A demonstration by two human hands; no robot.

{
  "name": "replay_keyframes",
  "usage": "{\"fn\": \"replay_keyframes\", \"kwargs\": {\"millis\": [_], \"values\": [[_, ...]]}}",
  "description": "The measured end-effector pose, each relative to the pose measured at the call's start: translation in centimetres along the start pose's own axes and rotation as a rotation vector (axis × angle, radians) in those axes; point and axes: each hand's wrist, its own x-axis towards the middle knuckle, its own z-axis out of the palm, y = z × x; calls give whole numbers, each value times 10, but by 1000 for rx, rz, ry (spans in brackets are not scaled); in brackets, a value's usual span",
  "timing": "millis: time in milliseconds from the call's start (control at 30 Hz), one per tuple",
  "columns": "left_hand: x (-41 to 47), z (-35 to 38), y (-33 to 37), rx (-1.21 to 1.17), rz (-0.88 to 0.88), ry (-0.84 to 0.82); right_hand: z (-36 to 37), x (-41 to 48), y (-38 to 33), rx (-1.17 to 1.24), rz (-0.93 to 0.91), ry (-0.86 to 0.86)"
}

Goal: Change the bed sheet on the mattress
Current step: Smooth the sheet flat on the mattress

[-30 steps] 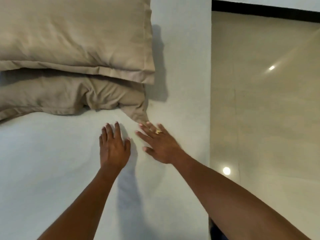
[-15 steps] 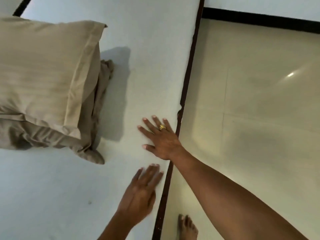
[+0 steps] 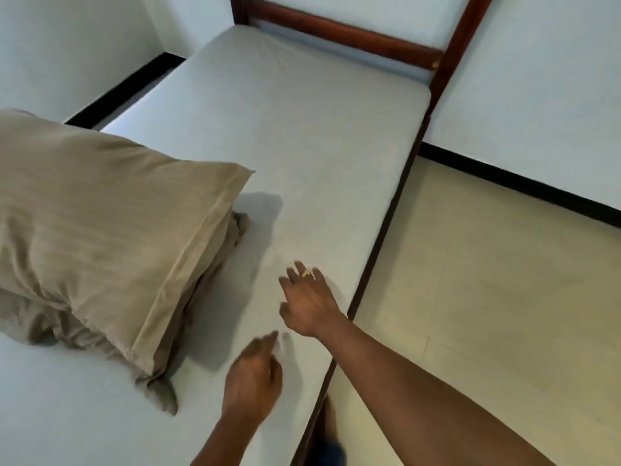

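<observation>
The sheet [image 3: 302,136] lies flat over the bed [image 3: 337,31]; the right hand [image 3: 311,306] presses it near the right edge, fingers apart; the left hand [image 3: 253,381], just nearer, shows fingers loosely straight; uneven strokes could ruck it.

Left hand [image 3: 253,378] smearing in motion blur, its contact with the sheet [image 3: 319,146] being unclear, tan pillows [image 3: 100,230] running off the left edge, lower one lying mostly hidden, blurred foot [image 3: 331,422] peeking from behind the bed rail [image 3: 379,250]

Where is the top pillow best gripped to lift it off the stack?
The top pillow is probably best pinched at its flat hemmed border, coming from the side of the right hand: that border faces it, thin and uncovered.
</observation>
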Motion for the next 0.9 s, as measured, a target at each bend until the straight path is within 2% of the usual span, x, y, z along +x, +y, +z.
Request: {"fn": "replay_keyframes", "kwargs": {"millis": [67, 167, 233, 300, 367, 433, 500, 533, 600, 667, 733, 800, 900], "values": [[61, 6, -5, 93, -94, 77, 5, 42, 22, 1, -40, 4], [128, 33, -9, 218, -199, 10, 36, 75, 82, -14, -41, 58], [130, 56, 10, 238, -140, -56, 56, 67, 124, -58, 9, 102], [117, 67, 40, 160, 109, -164, 63, 54, 154, -90, 162, 131], [129, 59, 55, 120, 238, -180, 51, 65, 169, -95, 351, 148], [165, 51, 54, 114, 70, -61, 25, 101, 177, -27, 414, 167], [202, 47, 47, 128, -217, 1, 1, 144, 180, -24, 186, 178], [213, 48, 47, 157, -295, -32, -7, 162, 180, -45, 21, 151], [225, 48, 59, 186, -287, -147, -17, 186, 180, -113, -218, 47], [226, 48, 75, 149, -101, -241, -22, 192, 192, -176, -231, -58], [230, 35, 86, 101, 48, -303, -33, 193, 203, -210, -110, -103], [251, 21, 87, 39, -15, -279, -52, 209, 208, -268, -15, -124], [303, -3, 81, 53, -186, -169, -86, 268, 204, -300, -55, -81]]}}
